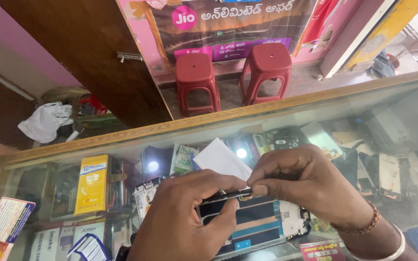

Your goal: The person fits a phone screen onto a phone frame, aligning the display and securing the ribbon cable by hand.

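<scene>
**Both hands on a thin dark strip above the glass counter**

Your left hand (185, 217) pinches a thin dark strip (228, 195) between thumb and fingers, holding it roughly level just above the glass counter (364, 140). Your right hand (306, 186) closes its fingertips on the strip's right end, where a small orange spot shows. A white card (221, 159) stands tilted just behind the strip, touching your right fingers; which hand holds it cannot be told. Below the strip, on the counter, lies an opened phone (267, 222) with blue and white parts showing. Under the glass to the left sits a yellow box (92, 184). Beyond the counter's far wooden edge stand two red stools (197, 82).
</scene>
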